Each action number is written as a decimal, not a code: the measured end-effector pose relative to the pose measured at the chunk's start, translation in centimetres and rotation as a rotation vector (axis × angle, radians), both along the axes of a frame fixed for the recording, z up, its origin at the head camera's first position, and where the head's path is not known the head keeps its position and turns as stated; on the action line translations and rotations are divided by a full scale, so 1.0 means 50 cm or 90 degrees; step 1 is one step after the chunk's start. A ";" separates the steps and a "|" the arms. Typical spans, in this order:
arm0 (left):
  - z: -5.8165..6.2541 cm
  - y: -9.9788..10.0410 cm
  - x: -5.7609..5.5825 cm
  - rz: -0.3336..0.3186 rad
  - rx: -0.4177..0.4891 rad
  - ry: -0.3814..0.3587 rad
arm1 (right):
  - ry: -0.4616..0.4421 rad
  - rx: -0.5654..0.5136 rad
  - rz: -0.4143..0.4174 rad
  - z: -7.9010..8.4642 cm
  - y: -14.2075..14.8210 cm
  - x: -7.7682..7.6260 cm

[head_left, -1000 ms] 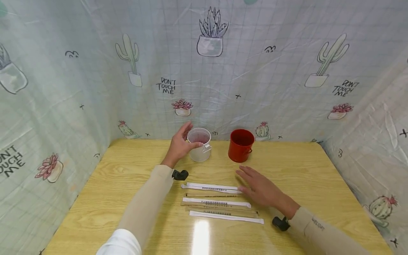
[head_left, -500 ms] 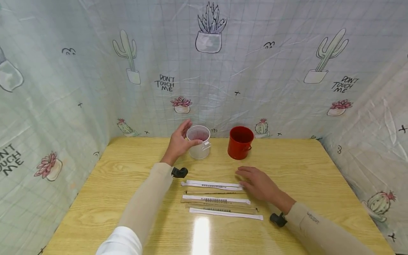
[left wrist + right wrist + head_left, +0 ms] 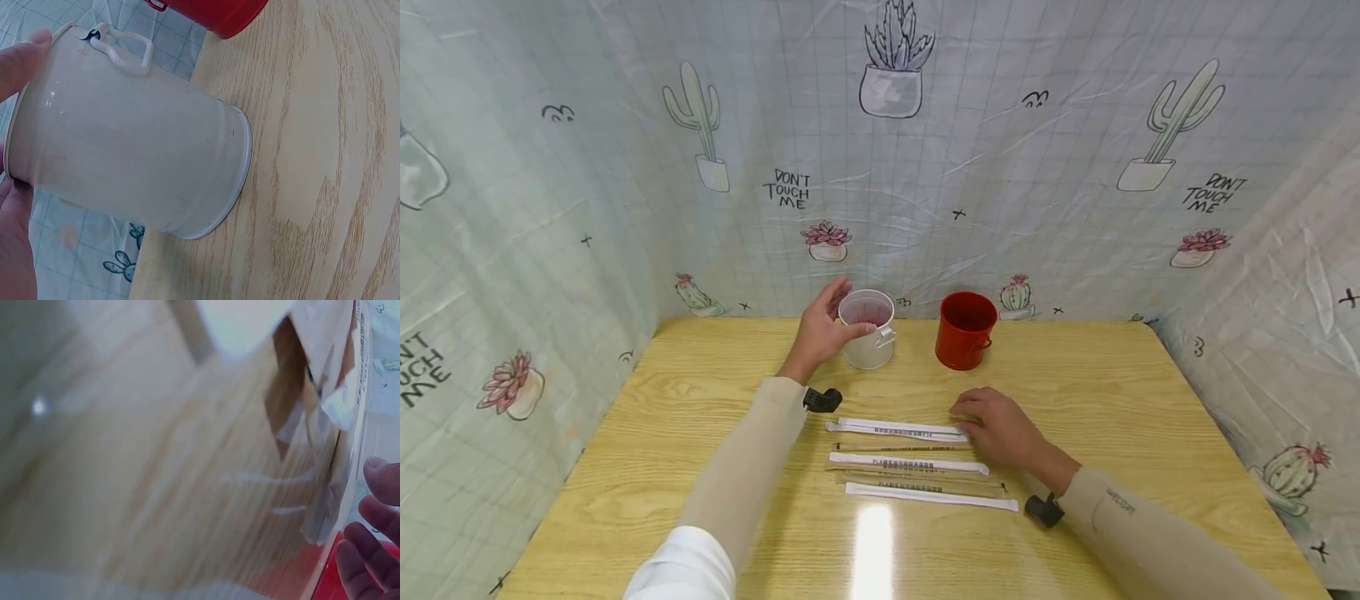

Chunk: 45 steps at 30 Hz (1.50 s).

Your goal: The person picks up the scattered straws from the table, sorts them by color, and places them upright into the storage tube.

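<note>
A small white metal bucket (image 3: 868, 352) with a side handle stands upright at the back of the table. My left hand (image 3: 822, 335) holds it by the rim, thumb (image 3: 25, 61) over the near edge and fingers behind. Several paper-wrapped straws, some in white wrappers (image 3: 932, 497) and some in brown ones (image 3: 895, 447), lie side by side in front of me. My right hand (image 3: 1006, 433) hovers at the right ends of the far straws, fingers loosely bent. In the right wrist view its fingers (image 3: 359, 550) show nothing between them.
A red metal bucket (image 3: 962, 348) stands to the right of the white one, near the back edge of the wooden table (image 3: 715, 367). Behind it hangs a curtain (image 3: 1000, 192) printed with cacti, which also runs along both sides.
My right hand has shifted slightly left over the straw ends, its fingers bending more. My left hand stays on the white bucket. The view has tilted down a little.
</note>
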<state>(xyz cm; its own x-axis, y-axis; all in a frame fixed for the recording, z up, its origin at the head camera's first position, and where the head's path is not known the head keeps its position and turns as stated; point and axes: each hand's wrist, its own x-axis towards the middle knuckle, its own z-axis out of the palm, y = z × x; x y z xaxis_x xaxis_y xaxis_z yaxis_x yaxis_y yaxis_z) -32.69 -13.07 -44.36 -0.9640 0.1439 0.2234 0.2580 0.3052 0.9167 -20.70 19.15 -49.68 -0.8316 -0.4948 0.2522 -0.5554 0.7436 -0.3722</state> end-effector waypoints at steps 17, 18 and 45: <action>-0.003 -0.001 -0.004 0.000 0.002 0.000 | -0.085 -0.129 -0.047 -0.015 -0.035 0.003; -0.004 -0.001 -0.004 0.001 0.001 0.000 | -0.084 -0.128 -0.046 -0.017 -0.037 0.003; 0.001 -0.004 -0.003 -0.019 0.013 -0.012 | -0.080 -0.048 -0.018 -0.017 -0.053 0.004</action>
